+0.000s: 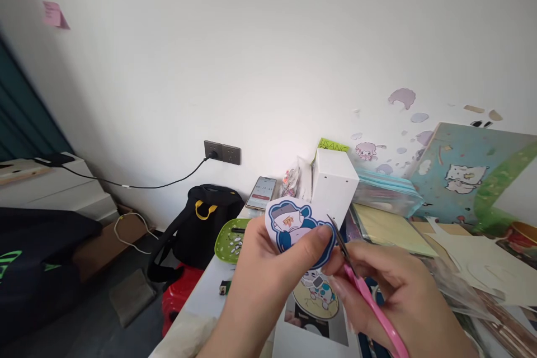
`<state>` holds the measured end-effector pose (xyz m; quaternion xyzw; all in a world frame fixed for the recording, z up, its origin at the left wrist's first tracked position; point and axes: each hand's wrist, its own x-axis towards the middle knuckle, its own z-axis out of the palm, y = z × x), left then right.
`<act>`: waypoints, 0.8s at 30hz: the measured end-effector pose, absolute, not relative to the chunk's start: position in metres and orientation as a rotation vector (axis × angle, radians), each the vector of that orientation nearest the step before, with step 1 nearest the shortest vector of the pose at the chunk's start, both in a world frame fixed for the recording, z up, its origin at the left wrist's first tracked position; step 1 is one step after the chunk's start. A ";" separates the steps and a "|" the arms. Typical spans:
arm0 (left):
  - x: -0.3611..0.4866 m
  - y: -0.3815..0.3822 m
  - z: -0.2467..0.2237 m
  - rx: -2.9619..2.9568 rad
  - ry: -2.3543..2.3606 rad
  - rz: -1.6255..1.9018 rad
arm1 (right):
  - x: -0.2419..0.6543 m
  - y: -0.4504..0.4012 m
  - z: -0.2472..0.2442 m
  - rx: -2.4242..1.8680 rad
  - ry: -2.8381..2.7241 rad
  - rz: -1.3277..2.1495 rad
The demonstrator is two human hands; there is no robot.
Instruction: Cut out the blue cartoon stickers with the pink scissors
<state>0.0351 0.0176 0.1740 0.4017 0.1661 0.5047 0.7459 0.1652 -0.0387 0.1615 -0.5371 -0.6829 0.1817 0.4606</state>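
Note:
My left hand (272,263) pinches a paper cutout (300,229) between thumb and fingers. The cutout carries a blue and white cartoon figure, with a white margin showing at its upper left. In my right hand (390,285) is a pair of scissors (373,305) with pink handles. Their dark blades point up and away, close along the right edge of the cutout; whether they touch the paper I cannot tell. Below the hands lies a sheet (314,324) printed with a round yellow cartoon picture and a photo.
A phone (260,193) showing a running timer leans at the back, beside a white box (333,179). A green tray (229,240) with small items sits left. Papers and a zip pouch (388,193) crowd the right. A black backpack (205,229) rests beyond the table's left edge.

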 end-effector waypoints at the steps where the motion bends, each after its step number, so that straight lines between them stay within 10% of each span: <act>1: 0.035 0.017 0.175 0.877 0.369 1.104 | 0.165 -0.039 0.162 -1.330 -1.670 0.466; 24: 0.024 0.014 0.174 1.087 0.846 1.074 | 0.165 -0.042 0.157 -1.330 -1.621 0.582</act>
